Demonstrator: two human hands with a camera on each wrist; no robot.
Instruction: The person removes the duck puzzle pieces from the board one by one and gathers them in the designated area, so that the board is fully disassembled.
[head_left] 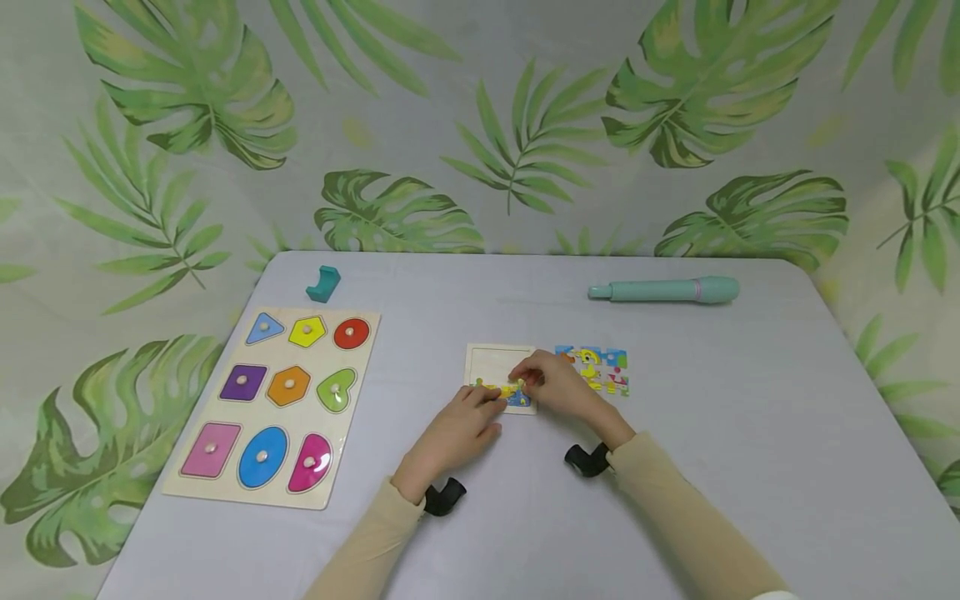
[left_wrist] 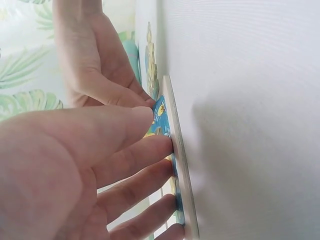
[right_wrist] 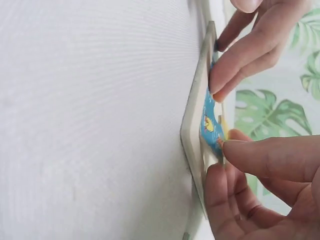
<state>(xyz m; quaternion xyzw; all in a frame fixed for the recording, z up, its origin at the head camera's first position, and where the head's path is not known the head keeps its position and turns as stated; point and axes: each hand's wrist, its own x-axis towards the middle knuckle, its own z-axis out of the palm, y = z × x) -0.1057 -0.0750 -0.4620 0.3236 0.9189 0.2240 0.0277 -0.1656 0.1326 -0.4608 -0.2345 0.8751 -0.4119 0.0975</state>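
A small wooden puzzle tray [head_left: 497,363] lies in the middle of the table, its near part filled with blue and yellow picture pieces. My left hand [head_left: 459,425] rests its fingertips on the pieces along the near edge, fingers fairly straight. At the tray's right side, my right hand [head_left: 561,388] pinches a blue jigsaw piece [right_wrist: 214,134] with a small yellow picture between thumb and finger. In the right wrist view that piece sits tilted at the tray's corner. Just right of the tray lie more joined jigsaw pieces [head_left: 591,357], partly behind my right hand.
On the left lies a wooden peg board [head_left: 300,433] with several coloured knobbed shapes. A teal bracket-like block [head_left: 323,284] stands behind it. Towards the back right is a mint-green pen-shaped tube [head_left: 660,290]. A leaf-print cloth [head_left: 405,125] hangs behind the table [head_left: 750,467].
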